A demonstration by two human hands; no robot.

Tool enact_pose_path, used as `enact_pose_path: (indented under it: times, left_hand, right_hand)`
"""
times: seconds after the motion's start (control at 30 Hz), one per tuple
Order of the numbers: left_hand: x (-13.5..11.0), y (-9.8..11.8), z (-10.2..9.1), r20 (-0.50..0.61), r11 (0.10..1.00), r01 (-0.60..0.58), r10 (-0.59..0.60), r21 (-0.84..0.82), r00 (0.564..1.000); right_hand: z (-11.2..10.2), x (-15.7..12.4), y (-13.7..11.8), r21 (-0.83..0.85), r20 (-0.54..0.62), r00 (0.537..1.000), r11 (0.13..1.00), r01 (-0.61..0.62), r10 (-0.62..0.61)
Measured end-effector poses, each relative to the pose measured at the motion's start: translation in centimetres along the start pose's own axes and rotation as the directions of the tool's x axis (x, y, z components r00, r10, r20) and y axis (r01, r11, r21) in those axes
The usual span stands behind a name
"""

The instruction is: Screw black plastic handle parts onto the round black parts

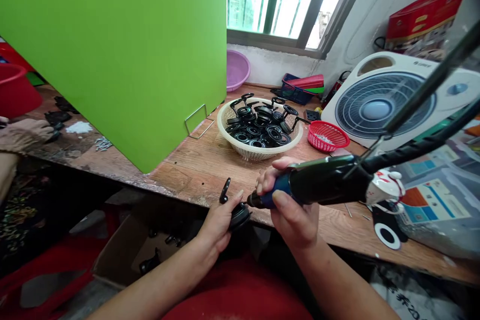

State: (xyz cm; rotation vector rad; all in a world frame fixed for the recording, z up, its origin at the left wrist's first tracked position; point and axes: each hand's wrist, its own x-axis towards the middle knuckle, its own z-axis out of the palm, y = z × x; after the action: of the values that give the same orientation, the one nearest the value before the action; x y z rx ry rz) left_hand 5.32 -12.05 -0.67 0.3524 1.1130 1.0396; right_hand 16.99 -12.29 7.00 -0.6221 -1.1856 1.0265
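Note:
My left hand is closed round a black round part with a lever arm sticking up, held at the near edge of the wooden table. My right hand grips a black and blue electric screwdriver lying almost level. Its tip touches the black part. A cable runs from the tool's rear up to the right.
A cream basket holds several black round parts. A small red basket stands right of it, then a white fan. A green board blocks the left. A cardboard box sits below the table. Another person's gloved hand rests far left.

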Motion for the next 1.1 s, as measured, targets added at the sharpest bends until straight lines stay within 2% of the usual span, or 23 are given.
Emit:
enact_pose_path:
  times: [0.23,0.33,0.43,0.5,0.6,0.67,0.73,0.77,0.8,0.83,0.87,0.93,0.97,1.0,1.03,1.1]
  left_hand:
    - [0.1,-0.4,0.2,0.057,1.000,-0.006,0.008,-0.027,0.998]
    - [-0.1,-0.5,0.4,0.130,0.997,-0.063,0.066,-0.034,0.989]
    - [-0.3,-0.6,0.6,0.157,0.996,-0.094,0.093,0.001,0.983]
    - [-0.2,-0.9,0.3,0.176,0.998,-0.058,0.052,0.032,0.983]
    - [-0.2,-1.5,-0.5,0.204,0.978,0.099,-0.137,0.183,0.969]
    - [-0.3,-1.6,-1.3,0.325,0.932,0.148,-0.260,0.331,0.909]
    - [-0.5,-1.1,-2.1,0.476,0.892,0.047,-0.284,0.450,0.832]
    - [-0.6,-0.7,-2.7,0.514,0.871,-0.028,-0.263,0.491,0.817]
    - [-0.5,-0.1,-3.5,0.517,0.841,-0.098,-0.230,0.532,0.825]
    - [-0.3,0.5,-4.5,0.498,0.798,-0.156,-0.198,0.582,0.844]
    - [0.0,1.2,-5.8,0.470,0.743,-0.205,-0.164,0.638,0.868]
    - [1.0,2.4,-9.1,0.411,0.582,-0.273,-0.116,0.766,0.904]
    - [1.6,2.9,-11.1,0.380,0.468,-0.297,-0.091,0.832,0.920]
    - [2.1,3.3,-13.1,0.339,0.337,-0.296,-0.076,0.894,0.938]
    - [2.7,3.6,-15.0,0.264,0.196,-0.248,-0.059,0.949,0.963]
    - [3.5,3.8,-18.4,0.090,-0.075,-0.085,0.066,0.994,0.994]
  right_hand:
    - [-0.4,-0.8,0.3,-0.023,0.018,0.999,0.999,0.045,-0.044]
    - [-0.7,-1.2,0.4,-0.062,0.031,0.997,0.996,0.066,-0.064]
    - [-1.1,-1.6,0.7,-0.083,0.043,0.998,0.995,0.054,-0.050]
    - [-1.2,-1.8,1.0,-0.096,0.029,0.999,0.995,0.029,-0.026]
    - [-1.2,-2.0,1.4,-0.043,0.049,0.996,0.996,-0.073,0.075]
    - [-1.3,-2.0,1.7,0.043,0.180,0.961,0.974,-0.222,0.211]
    - [-1.8,-1.5,1.9,0.030,0.381,0.870,0.936,-0.350,0.313]
    - [-2.4,-1.0,2.0,-0.017,0.452,0.832,0.936,-0.351,0.320]
    - [-3.1,-0.3,2.2,-0.076,0.486,0.820,0.950,-0.304,0.302]
    - [-4.2,0.8,2.4,-0.136,0.493,0.831,0.966,-0.220,0.259]
    - [-5.4,2.1,2.6,-0.196,0.455,0.868,0.973,-0.119,0.198]
    - [-8.6,5.5,3.1,-0.382,0.238,0.968,0.924,0.018,0.079]
    - [-10.4,7.4,3.4,-0.527,0.061,0.998,0.850,0.011,0.025]
    - [-12.3,9.4,3.7,-0.676,-0.119,0.992,0.735,-0.053,-0.038]
    - [-14.0,11.4,4.0,-0.797,-0.249,0.964,0.586,-0.150,-0.091]
    - [-17.1,14.8,4.6,-0.841,-0.338,0.932,0.488,-0.234,-0.135]
